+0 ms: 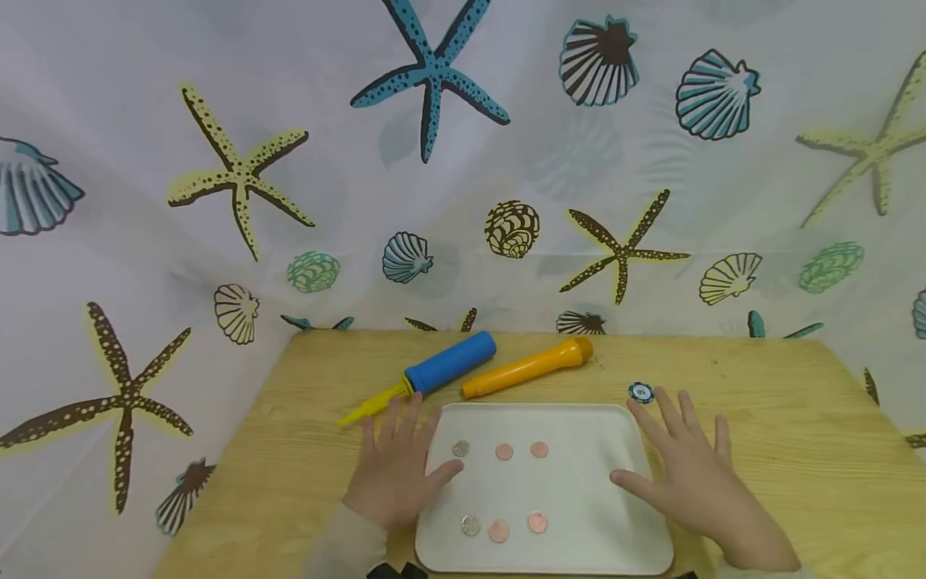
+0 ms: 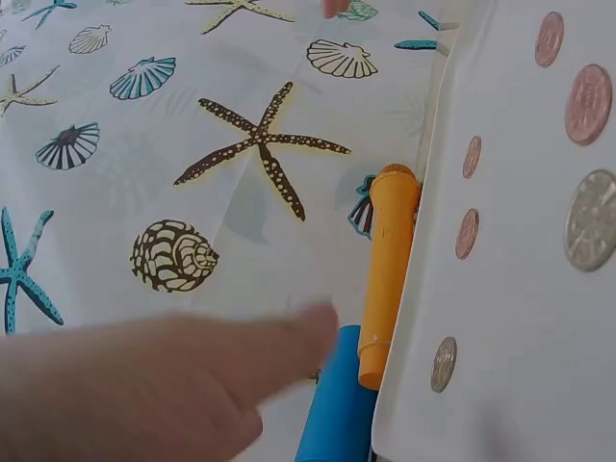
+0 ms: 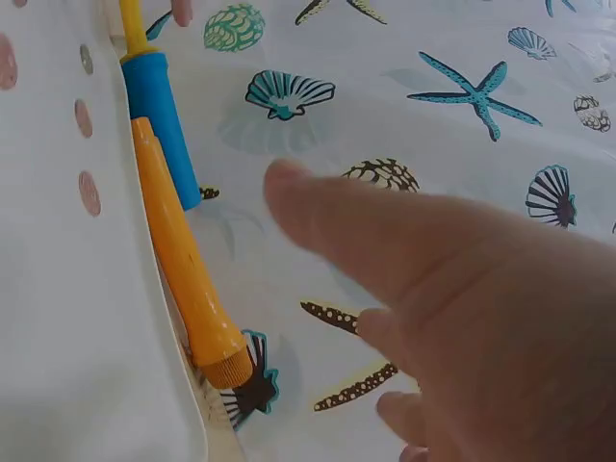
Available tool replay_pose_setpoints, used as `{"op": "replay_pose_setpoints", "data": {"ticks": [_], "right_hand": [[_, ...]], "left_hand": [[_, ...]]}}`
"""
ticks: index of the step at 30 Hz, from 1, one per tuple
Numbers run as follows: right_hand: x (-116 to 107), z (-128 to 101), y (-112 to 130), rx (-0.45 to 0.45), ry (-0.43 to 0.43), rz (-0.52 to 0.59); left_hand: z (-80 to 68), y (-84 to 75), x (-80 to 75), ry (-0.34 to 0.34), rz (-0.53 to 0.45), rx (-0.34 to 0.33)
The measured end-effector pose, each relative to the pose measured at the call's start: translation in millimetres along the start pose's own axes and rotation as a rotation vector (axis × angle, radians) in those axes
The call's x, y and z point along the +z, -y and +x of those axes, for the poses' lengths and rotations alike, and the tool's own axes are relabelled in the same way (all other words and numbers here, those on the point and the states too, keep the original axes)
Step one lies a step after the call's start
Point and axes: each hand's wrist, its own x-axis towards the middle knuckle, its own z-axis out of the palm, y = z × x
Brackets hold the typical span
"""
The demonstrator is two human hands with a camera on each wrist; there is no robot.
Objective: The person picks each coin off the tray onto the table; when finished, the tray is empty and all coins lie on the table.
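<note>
Head view: a white tray (image 1: 579, 531) lies on the wooden counter (image 1: 796, 450) with six coins in two rows of three. The far row has one silver coin (image 1: 460, 448) and two copper coins (image 1: 504, 451), (image 1: 538, 449); the near row has one silver coin (image 1: 471, 525) and two copper coins (image 1: 498, 531), (image 1: 537, 522). The left hand (image 1: 394, 470) lies flat at the tray's left edge, fingers straight and spread, thumb tip on the tray just beside the far silver coin — its grip holds nothing. The right hand (image 1: 694, 474) lies flat at the tray's right edge, fingers spread, thumb over the rim; its grip too is empty. Beyond the tray lie one blue hand pump (image 1: 441, 366) with a yellow nozzle and one orange flashlight (image 1: 524, 368), close together. One blue poker chip (image 1: 641, 392) sits on the counter just past the right fingertips. A curtain (image 1: 289, 121) printed with starfish and shells hangs behind.

Left wrist view: the left hand's fingers (image 2: 192, 375) are extended, blurred, holding nothing. The tray (image 2: 520, 385) shows all six coins — two silver, four copper. The flashlight (image 2: 388, 269) and pump (image 2: 337, 404) lie along its rim.

Right wrist view: the right hand's fingers (image 3: 404, 250) stretch out straight, empty. The pump (image 3: 159, 115) and flashlight (image 3: 188, 279) lie beside the tray (image 3: 87, 337), where four coins show.
</note>
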Motion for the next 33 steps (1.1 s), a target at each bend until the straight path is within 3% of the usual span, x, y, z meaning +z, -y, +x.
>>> {"op": "replay_pose_setpoints", "data": {"ticks": [4, 9, 13, 17, 21, 24, 33], "right_hand": [[2, 6, 3, 0.015, 0.068, 0.107], [15, 33, 13, 0.112, 0.2, 0.289], [34, 60, 22, 0.144, 0.242, 0.389], [49, 79, 30, 0.165, 0.285, 0.431], [61, 90, 36, 0.2, 0.34, 0.478], [67, 94, 39, 0.205, 0.365, 0.493], [76, 95, 46, 0.19, 0.375, 0.467]], "left_hand": [[1.1, 5.9, -2.1, -0.02, 0.0, -0.064], [1.8, 9.3, -2.4, 0.082, -0.159, -0.131], [0.9, 12.9, 2.2, 0.123, -0.276, -0.164], [0.5, 15.1, 7.7, 0.168, -0.411, -0.156], [0.8, 16.8, 13.7, 0.236, -0.581, -0.199], [0.6, 17.8, 15.3, 0.25, -0.656, -0.241], [-2.1, 18.3, 12.7, 0.256, -0.686, -0.261]]}}
